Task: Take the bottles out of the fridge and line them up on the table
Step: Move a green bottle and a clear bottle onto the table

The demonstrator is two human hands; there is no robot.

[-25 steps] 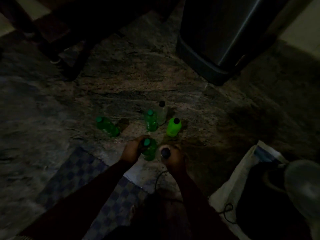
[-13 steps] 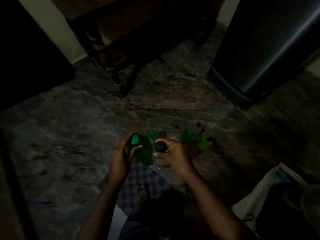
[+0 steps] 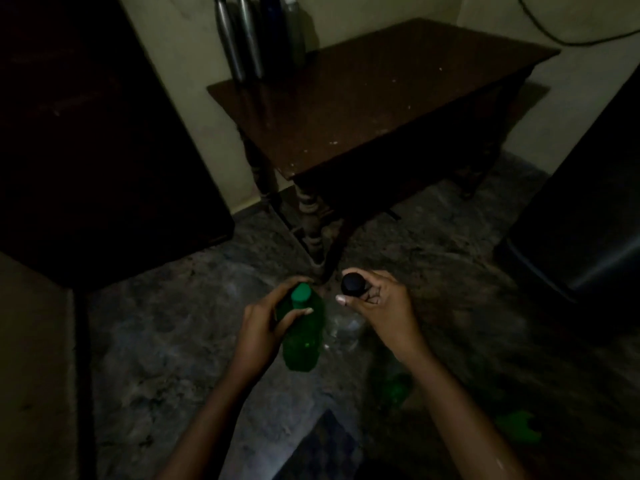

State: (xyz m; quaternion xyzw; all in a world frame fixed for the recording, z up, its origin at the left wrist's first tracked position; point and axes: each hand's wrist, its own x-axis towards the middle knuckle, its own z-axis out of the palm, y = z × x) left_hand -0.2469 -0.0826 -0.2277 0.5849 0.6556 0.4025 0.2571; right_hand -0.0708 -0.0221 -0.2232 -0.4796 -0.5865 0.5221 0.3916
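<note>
While we face the wooden surface (image 3: 398, 98), left hand (image 3: 265, 325) fingers wrap the green bottle (image 3: 303, 341), right hand (image 3: 377, 303) fingers pinch the black-capped clear bottle (image 3: 346, 329) at its neck; we hold both above the floor (image 3: 173, 341), short of the surface.

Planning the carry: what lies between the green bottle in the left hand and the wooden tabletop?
Head view: only bare floor and the table's front leg; nothing else stands between green bottle and tabletop.
</note>
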